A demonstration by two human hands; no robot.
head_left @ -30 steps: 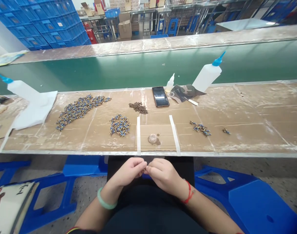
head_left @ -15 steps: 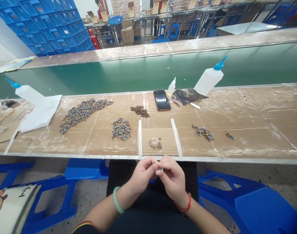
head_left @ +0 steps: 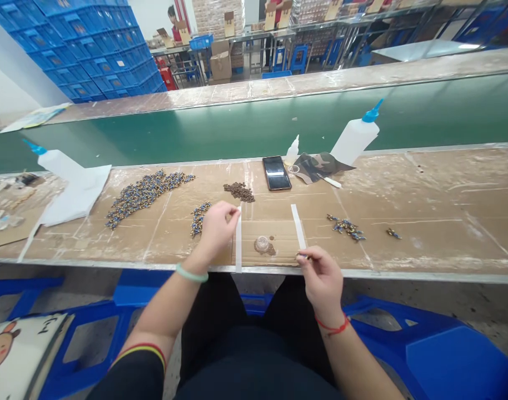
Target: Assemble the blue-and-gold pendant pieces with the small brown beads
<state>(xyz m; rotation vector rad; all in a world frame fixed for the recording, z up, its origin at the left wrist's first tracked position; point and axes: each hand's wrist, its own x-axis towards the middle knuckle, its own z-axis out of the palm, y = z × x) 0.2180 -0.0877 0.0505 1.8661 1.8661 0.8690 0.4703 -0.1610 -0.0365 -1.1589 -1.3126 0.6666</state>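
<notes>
My left hand (head_left: 218,225) reaches over the table with thumb and fingertips pinched together; anything between them is too small to make out. Partly behind it lies a small heap of blue-and-gold pieces (head_left: 197,221). Above the front table edge, my right hand (head_left: 324,278) pinches one small blue-and-gold piece (head_left: 303,256) between thumb and fingers. Between the hands, a small clear round dish (head_left: 262,244) rests on a cardboard sheet (head_left: 279,226), with wet-looking spots beside it. Just beyond my left fingertips is a pile of small brown bits (head_left: 239,191).
A larger heap of blue-and-gold pieces (head_left: 148,191) spreads to the left, a smaller group (head_left: 346,227) to the right. Farther back are a phone (head_left: 276,173), a small dropper bottle (head_left: 293,150), a camouflage cloth (head_left: 318,166) and a large white bottle (head_left: 354,141). Blue stools (head_left: 462,355) flank me.
My hands have parted from together above my lap. The left went forward and left towards the small heap; the right moved right and slightly up, with the small blue-and-gold piece.
</notes>
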